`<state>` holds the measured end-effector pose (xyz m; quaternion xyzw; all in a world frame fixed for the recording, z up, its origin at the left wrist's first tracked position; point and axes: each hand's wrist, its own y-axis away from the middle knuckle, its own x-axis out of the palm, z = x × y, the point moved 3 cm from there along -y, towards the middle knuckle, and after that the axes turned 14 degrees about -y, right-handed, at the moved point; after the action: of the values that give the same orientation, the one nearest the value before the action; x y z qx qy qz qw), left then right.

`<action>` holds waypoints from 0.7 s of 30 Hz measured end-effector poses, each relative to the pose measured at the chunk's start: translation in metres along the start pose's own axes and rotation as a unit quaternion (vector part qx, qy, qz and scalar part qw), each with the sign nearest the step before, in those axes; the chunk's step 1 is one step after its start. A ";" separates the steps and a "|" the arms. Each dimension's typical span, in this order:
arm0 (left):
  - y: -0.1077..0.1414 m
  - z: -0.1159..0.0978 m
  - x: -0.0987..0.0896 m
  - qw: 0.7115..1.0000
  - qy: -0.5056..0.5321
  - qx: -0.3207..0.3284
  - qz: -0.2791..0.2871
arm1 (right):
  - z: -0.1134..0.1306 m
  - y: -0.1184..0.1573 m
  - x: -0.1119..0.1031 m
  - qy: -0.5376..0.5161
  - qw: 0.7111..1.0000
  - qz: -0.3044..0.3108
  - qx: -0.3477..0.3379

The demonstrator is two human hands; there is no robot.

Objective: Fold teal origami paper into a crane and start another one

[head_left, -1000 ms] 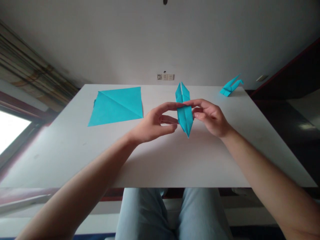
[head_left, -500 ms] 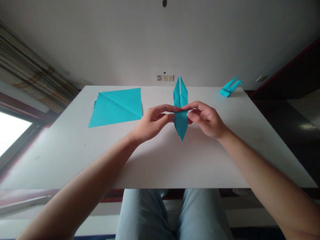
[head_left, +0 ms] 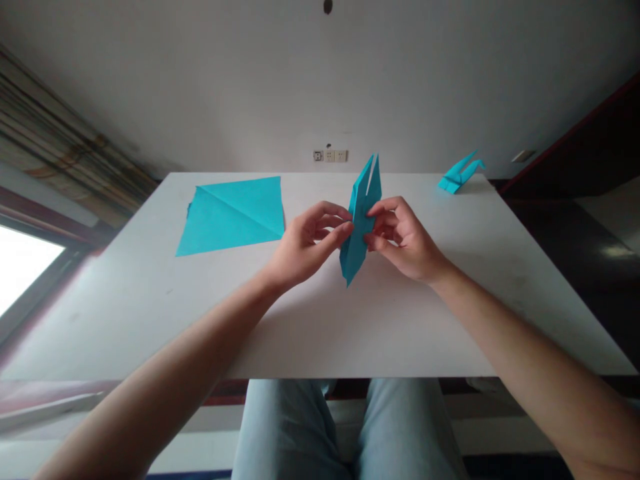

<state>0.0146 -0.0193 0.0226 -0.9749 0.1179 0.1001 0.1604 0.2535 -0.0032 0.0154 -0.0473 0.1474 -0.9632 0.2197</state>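
Note:
Held upright above the table is a long, narrow piece of folded turquoise origami paper [head_left: 360,220], tilted with its lower point toward the left. Its upper end splits into two pointed flaps. My left hand [head_left: 310,243] pinches its left edge between thumb and fingers. My right hand [head_left: 400,239] grips its right edge, with the fingers curled. The paper's middle is partly hidden by my fingertips. Farther left, a flat square turquoise sheet [head_left: 230,217] with crease lines lies on the table. A small folded turquoise paper bird [head_left: 457,175] stands near the far right corner.
Both items lie on a white table [head_left: 135,320], whose near edge is above my legs in pale jeans [head_left: 345,427]. Wall sockets [head_left: 330,155] sit beyond the far edge. A bright window [head_left: 20,267] and curtain [head_left: 55,127] are at left.
The folded paper has turned from nearly upright to tilted, its lower point swinging left. My fingers have shifted from across its front to its side edges, and its upper flaps now show a narrow gap.

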 end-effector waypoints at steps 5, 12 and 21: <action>0.001 -0.003 0.000 0.999 -0.034 0.019 0.003 | -0.001 -0.001 0.001 0.004 1.000 0.003 0.014; 0.001 -0.003 -0.001 0.998 -0.062 0.010 -0.031 | -0.003 0.000 0.002 0.022 1.000 0.021 -0.001; -0.001 0.007 -0.004 0.989 -0.130 0.028 -0.059 | -0.009 0.001 0.002 0.049 0.995 0.066 -0.061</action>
<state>0.0096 -0.0152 0.0173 -0.9538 0.0413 0.2131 0.2077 0.2505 -0.0025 0.0063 -0.0036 0.2190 -0.9369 0.2725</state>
